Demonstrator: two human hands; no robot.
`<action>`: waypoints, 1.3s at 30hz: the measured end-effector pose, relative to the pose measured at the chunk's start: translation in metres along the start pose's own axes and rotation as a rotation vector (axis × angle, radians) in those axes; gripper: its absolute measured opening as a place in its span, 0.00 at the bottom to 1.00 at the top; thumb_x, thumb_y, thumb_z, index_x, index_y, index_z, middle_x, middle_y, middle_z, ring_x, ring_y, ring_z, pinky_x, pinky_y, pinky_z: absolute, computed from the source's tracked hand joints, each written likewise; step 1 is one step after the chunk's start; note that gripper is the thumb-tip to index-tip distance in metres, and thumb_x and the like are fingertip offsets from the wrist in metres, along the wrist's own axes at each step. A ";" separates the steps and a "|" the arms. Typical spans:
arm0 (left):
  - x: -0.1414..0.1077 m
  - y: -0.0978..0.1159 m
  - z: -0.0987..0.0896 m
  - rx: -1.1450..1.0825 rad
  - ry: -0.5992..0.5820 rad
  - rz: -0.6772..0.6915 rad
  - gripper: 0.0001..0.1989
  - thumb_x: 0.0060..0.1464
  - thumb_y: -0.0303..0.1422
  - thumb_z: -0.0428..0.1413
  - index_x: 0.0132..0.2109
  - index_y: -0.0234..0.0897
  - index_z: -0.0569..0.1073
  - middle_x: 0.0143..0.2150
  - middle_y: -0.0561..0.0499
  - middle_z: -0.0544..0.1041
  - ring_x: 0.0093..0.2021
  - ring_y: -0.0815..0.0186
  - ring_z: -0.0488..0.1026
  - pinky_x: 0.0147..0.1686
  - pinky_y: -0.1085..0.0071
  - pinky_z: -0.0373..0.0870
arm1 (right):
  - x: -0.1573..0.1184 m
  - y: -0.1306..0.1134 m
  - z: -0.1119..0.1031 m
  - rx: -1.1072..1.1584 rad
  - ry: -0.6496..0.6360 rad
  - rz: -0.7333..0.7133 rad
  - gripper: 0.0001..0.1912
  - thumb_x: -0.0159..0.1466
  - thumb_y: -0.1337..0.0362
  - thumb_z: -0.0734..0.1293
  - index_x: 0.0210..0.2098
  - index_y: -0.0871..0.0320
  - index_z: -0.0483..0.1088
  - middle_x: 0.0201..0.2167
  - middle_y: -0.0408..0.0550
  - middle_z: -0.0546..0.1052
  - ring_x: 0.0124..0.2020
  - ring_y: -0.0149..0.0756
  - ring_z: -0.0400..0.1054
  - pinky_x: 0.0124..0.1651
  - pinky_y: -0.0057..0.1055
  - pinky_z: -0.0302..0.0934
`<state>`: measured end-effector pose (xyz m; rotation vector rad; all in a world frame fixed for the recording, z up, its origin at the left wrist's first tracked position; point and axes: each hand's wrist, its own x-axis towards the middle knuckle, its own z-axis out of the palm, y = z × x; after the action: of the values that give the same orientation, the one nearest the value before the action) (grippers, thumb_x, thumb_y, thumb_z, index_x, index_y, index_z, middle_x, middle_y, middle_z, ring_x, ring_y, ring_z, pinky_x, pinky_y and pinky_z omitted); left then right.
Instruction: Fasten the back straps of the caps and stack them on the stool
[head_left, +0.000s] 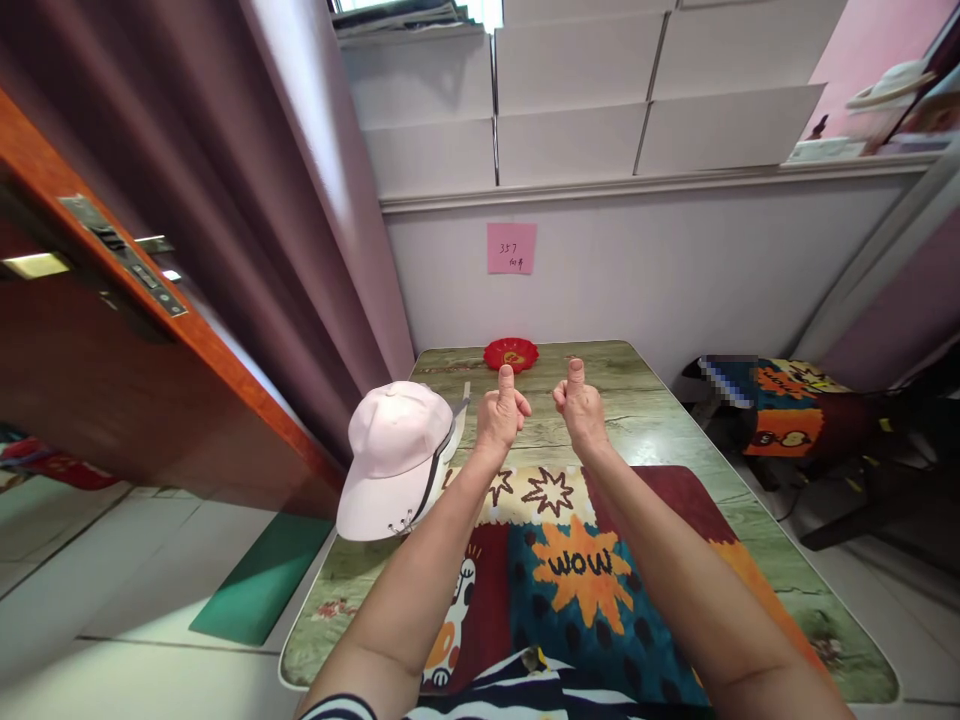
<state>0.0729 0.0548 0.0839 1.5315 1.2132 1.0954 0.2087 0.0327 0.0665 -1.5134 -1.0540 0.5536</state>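
Note:
My left hand (502, 412) and my right hand (580, 405) are held up side by side over the table (600, 375), a gap between them. Both thumbs point straight up while the other fingers curl in, and nothing shows in either hand. Beyond them, near the wall, lies a red scalloped dish (511, 354) with a gold mark. A pale pink cap (394, 440) with small rings on its brim sits left of my left hand. Under my forearms spreads a colourful mat (581, 565) printed with "WOW".
On the wall behind the table is a pink note (511, 248) with handwriting. A brown door (112, 400) and a purple curtain (300, 200) stand to the left. A green mat (262, 580) lies on the floor. At the right, a patterned cloth (784, 415) covers a seat.

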 end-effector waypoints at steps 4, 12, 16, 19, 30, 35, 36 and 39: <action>-0.002 -0.002 0.001 0.012 -0.002 0.012 0.43 0.59 0.65 0.31 0.17 0.38 0.70 0.12 0.51 0.64 0.16 0.69 0.64 0.24 0.71 0.62 | -0.002 0.004 0.003 -0.011 -0.010 -0.009 0.41 0.61 0.26 0.39 0.17 0.52 0.55 0.13 0.42 0.61 0.17 0.32 0.54 0.24 0.32 0.47; -0.005 0.003 0.000 -0.011 -0.010 -0.002 0.43 0.59 0.64 0.31 0.18 0.38 0.70 0.12 0.52 0.64 0.16 0.70 0.63 0.23 0.71 0.62 | -0.003 0.003 0.004 0.044 -0.013 -0.010 0.40 0.63 0.28 0.41 0.16 0.53 0.56 0.13 0.43 0.62 0.17 0.31 0.54 0.24 0.32 0.48; -0.015 -0.013 -0.002 -0.066 -0.104 -0.034 0.38 0.59 0.63 0.39 0.21 0.37 0.71 0.14 0.54 0.64 0.15 0.72 0.60 0.22 0.72 0.60 | -0.011 0.020 0.007 0.085 -0.074 -0.037 0.38 0.64 0.29 0.50 0.17 0.54 0.59 0.14 0.43 0.64 0.18 0.31 0.56 0.24 0.31 0.49; -0.034 -0.042 -0.010 0.021 -0.263 -0.071 0.29 0.56 0.59 0.51 0.25 0.37 0.71 0.16 0.55 0.67 0.16 0.72 0.61 0.20 0.73 0.59 | -0.027 0.055 0.012 0.102 -0.152 -0.027 0.32 0.61 0.33 0.61 0.23 0.56 0.67 0.17 0.44 0.70 0.20 0.32 0.60 0.24 0.30 0.52; -0.063 -0.088 -0.144 0.175 0.484 0.218 0.13 0.52 0.43 0.60 0.38 0.38 0.75 0.32 0.51 0.76 0.30 0.67 0.72 0.34 0.71 0.70 | -0.049 0.157 0.043 0.161 -0.132 0.162 0.26 0.54 0.40 0.69 0.33 0.59 0.73 0.27 0.49 0.78 0.20 0.32 0.62 0.25 0.29 0.57; -0.052 -0.099 -0.201 0.400 0.653 0.172 0.27 0.45 0.45 0.66 0.50 0.38 0.70 0.48 0.45 0.75 0.36 0.63 0.74 0.42 0.63 0.74 | -0.039 0.168 0.059 0.213 -0.098 0.145 0.27 0.56 0.39 0.67 0.35 0.59 0.72 0.28 0.48 0.78 0.21 0.32 0.62 0.26 0.30 0.59; -0.051 -0.101 -0.205 0.449 0.652 0.163 0.29 0.43 0.45 0.67 0.51 0.39 0.70 0.51 0.43 0.74 0.41 0.59 0.75 0.46 0.60 0.74 | -0.039 0.170 0.060 0.219 -0.094 0.145 0.27 0.56 0.39 0.67 0.36 0.59 0.72 0.28 0.48 0.77 0.21 0.31 0.61 0.26 0.30 0.59; -0.044 -0.104 -0.204 0.554 0.625 0.179 0.31 0.42 0.45 0.68 0.52 0.39 0.70 0.55 0.40 0.71 0.56 0.51 0.71 0.58 0.54 0.68 | -0.044 0.176 0.060 0.224 -0.110 0.138 0.28 0.56 0.38 0.68 0.36 0.59 0.73 0.27 0.49 0.77 0.21 0.33 0.63 0.25 0.30 0.59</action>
<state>-0.1530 0.0490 0.0257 1.7908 1.9564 1.5087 0.1932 0.0371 -0.1242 -1.3755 -0.9412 0.8318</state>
